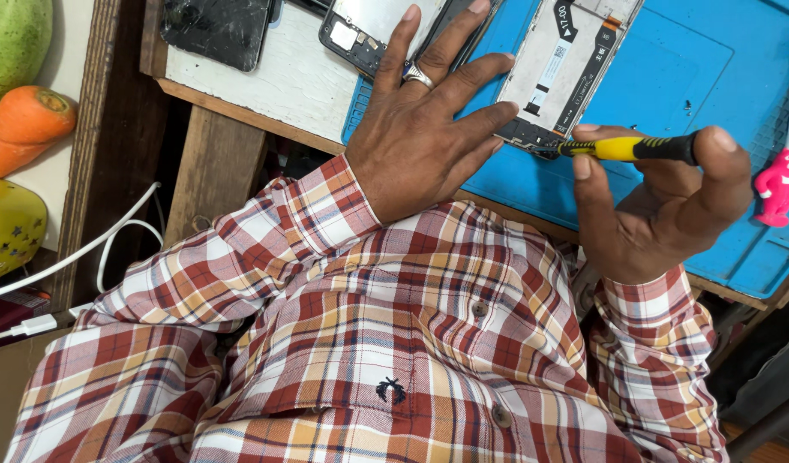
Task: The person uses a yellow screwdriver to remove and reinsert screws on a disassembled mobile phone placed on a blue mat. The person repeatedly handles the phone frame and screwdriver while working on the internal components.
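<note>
While the opened phone lies on the blue mat at upper centre, the left hand presses flat on it, fingers spread, and the right hand grips a yellow screwdriver at its lower edge.

Opened phone: lay face down with its back cover off in the upper middle of the frame, on the blue mat; white inner frame, black ribbon cables running along its length, a dark board at its lower end.
Screwdriver: yellow handle with black grip stripes and a black cap, lying almost level in the right half of the frame; its thin tip touched the dark board at the phone's lower edge.
</note>
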